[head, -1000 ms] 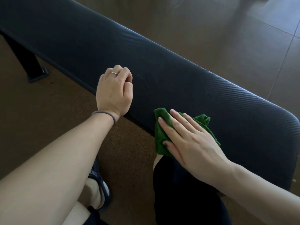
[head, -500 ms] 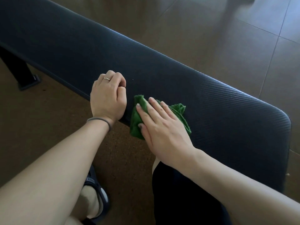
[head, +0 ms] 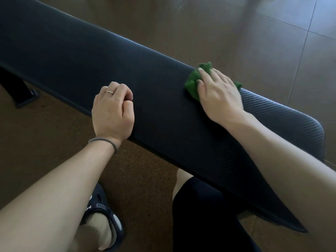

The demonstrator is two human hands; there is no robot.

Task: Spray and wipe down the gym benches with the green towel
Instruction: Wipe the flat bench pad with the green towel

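A long black padded gym bench [head: 160, 110] runs from the upper left to the lower right. A crumpled green towel [head: 194, 82] lies on its far edge. My right hand [head: 218, 93] presses flat on the towel with straight fingers, covering most of it. My left hand [head: 113, 111] rests on the near edge of the bench as a loose fist, fingers curled, holding nothing. No spray bottle is in view.
The bench's black leg [head: 16, 90] stands on the floor at the left. Brown cork-like flooring [head: 54, 139] lies on my side, dark tiles [head: 272, 42] beyond the bench. My sandalled foot [head: 103, 220] and dark-clad knee [head: 205, 211] are below the bench edge.
My right hand slid the towel left along the near edge, then across the pad to its far edge. My left hand stayed on the near edge.
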